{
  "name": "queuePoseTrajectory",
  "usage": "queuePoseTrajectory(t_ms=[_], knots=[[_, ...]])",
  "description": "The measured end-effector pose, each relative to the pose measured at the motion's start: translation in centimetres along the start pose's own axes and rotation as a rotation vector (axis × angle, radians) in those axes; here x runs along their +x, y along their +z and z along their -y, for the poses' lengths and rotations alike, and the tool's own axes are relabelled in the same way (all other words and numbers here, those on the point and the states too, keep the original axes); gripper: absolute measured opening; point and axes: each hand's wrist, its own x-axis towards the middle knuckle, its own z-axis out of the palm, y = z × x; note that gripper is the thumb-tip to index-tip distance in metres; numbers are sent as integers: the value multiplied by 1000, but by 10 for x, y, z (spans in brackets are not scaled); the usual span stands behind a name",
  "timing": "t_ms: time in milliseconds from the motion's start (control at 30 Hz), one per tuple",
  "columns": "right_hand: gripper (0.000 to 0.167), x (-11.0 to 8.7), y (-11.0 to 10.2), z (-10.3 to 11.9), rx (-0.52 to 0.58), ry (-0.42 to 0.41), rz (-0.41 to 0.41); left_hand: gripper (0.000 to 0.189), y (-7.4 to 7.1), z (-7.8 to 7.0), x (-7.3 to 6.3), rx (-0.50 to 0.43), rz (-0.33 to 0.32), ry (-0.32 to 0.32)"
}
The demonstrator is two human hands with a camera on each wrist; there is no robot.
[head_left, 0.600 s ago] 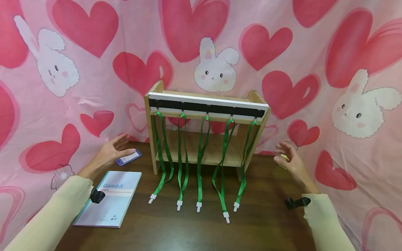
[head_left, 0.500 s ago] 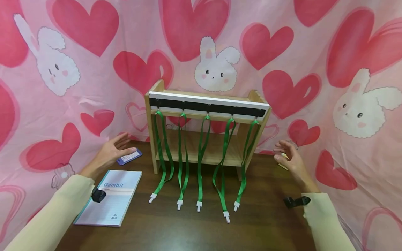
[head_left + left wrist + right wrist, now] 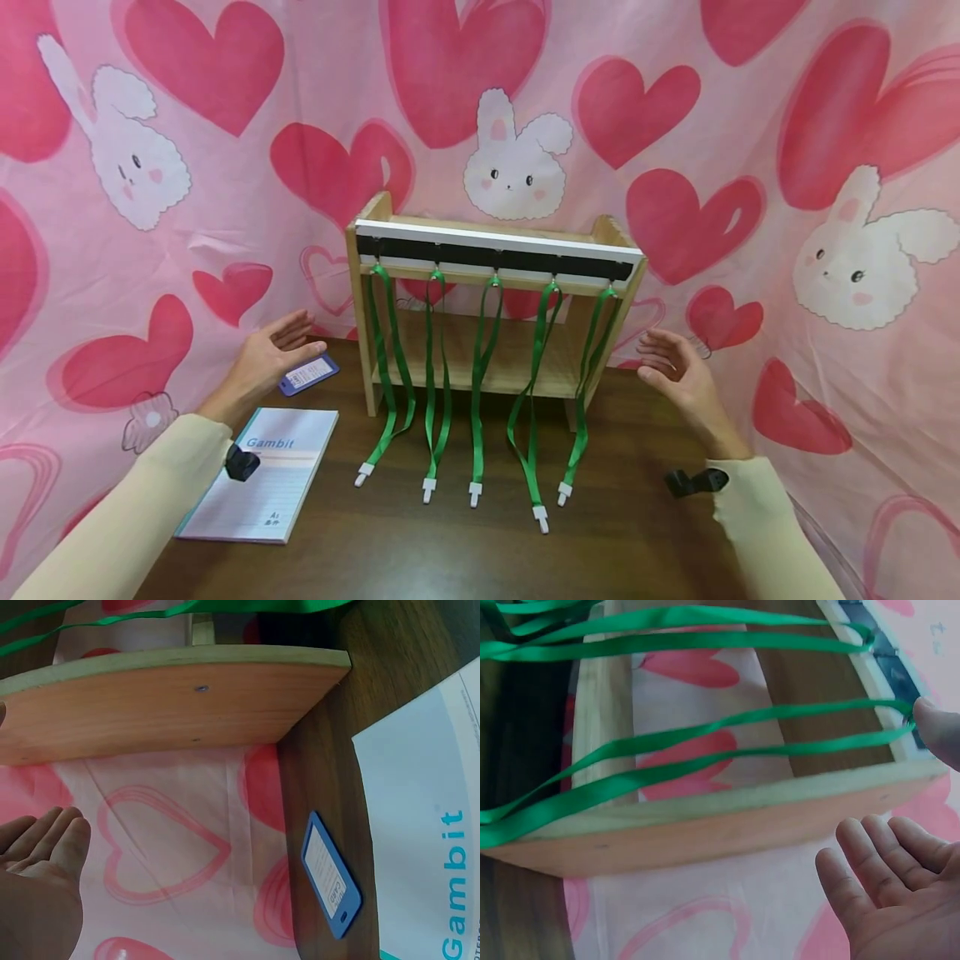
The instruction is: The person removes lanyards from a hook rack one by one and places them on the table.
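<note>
The blue, flat, rectangular card holder [image 3: 309,376] lies on the dark brown wood-grain table [image 3: 420,562], beyond the white-and-pale-blue notebook marked Gambit [image 3: 258,483] and apart from my left hand [image 3: 264,364]; those fingers lie close together, thumb held away, gripping nothing; my right hand [image 3: 686,382] is beside the pale wooden rack [image 3: 150,709], its fingers loosely extended, thumb well apart, empty too. I judge the holder light, stiff and smooth, probably plastic, so it could skate under a flat push; I would pinch it by its long edges, keeping clear of the small slot at one end. The five flat green ribbon lanyards [image 3: 477,417] hang from the rack's black strip [image 3: 465,252]; they look soft, limp and ready to swing, so I would take each by its stiff white clip [image 3: 476,495], not by the ribbon.
</note>
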Motion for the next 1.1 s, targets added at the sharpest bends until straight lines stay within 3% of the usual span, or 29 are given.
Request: queuePoseTrajectory(t_ms=[167, 267, 500, 733, 1100], knots=[[59, 1, 3, 10, -179, 99, 8, 83, 3, -4, 2, -13, -19, -1], [59, 2, 4, 13, -204, 128, 11, 82, 6, -7, 3, -6, -18, 7], [57, 5, 7, 13, -164, 108, 6, 81, 12, -12, 7, 24, -3, 20], [55, 14, 14, 9, -14, 4, -6, 74, 21, -16, 12, -38, -49, 77], [52, 20, 22, 10, -12, -61, -51, 73, 27, -24, 18, -5, -20, 66]])
